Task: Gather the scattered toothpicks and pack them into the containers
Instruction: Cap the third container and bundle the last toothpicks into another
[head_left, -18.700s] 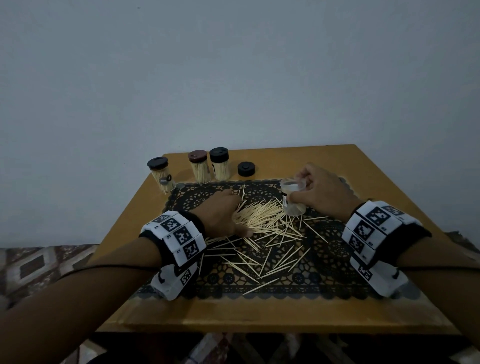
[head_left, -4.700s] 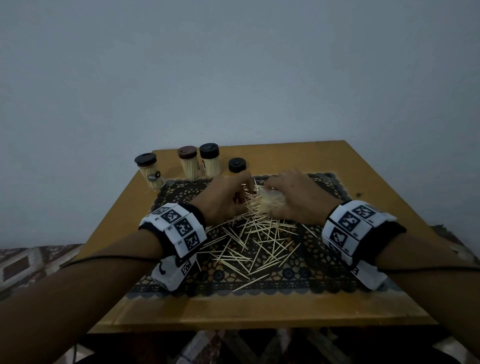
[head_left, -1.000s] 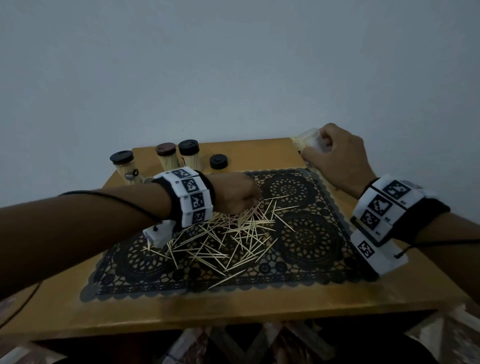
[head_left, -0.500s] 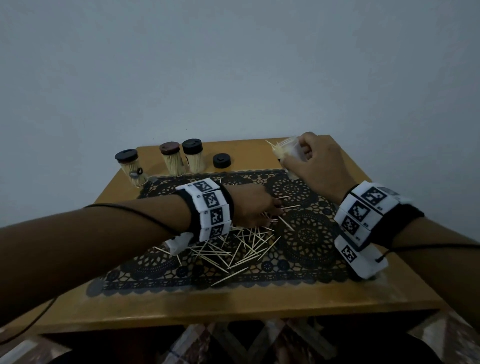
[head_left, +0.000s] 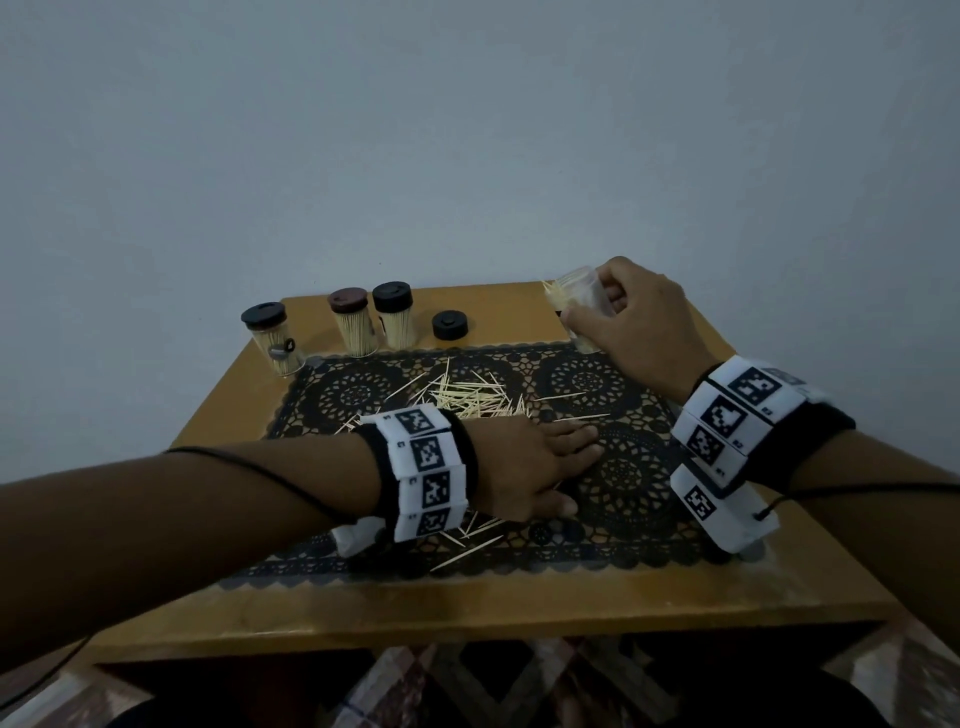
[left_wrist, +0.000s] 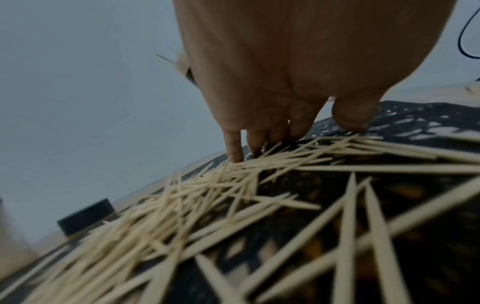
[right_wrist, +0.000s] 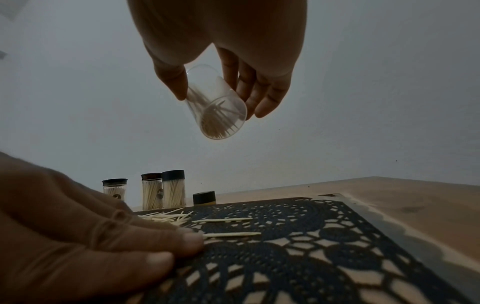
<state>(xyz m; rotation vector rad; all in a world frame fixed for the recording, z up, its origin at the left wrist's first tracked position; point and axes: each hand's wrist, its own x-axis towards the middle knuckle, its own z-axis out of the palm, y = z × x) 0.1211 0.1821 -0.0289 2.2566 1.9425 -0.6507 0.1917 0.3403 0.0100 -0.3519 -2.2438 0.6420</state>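
We see the left hand (head_left: 524, 467) lying flat on the black lace mat (head_left: 628, 478), fingers straight and close together, their tips pressing against the edge of the scattered toothpicks (head_left: 467, 397). The pile spreads across the mat's middle, with a few strays near the front edge beside the left wrist band (head_left: 423, 467).

The right hand (head_left: 636, 325) is raised above the far right corner of the counter (head_left: 467, 597), thumb and fingers curled round a clear plastic container (head_left: 579, 299) that is tilted on its side (its open mouth faces left, toothpick ends poking out). From the right wrist view the container (right_wrist: 217, 109) is only partly filled, the sticks lying loose inside it.

Along the far left edge of the counter stand three capped containers full of toothpicks: one with a black lid (head_left: 270, 338), set apart, then a brown-lidded one (head_left: 353, 322) and a black-lidded one (head_left: 396, 314) touching each other. A loose black cap (head_left: 451, 325) sits just to their right on the bare wood.
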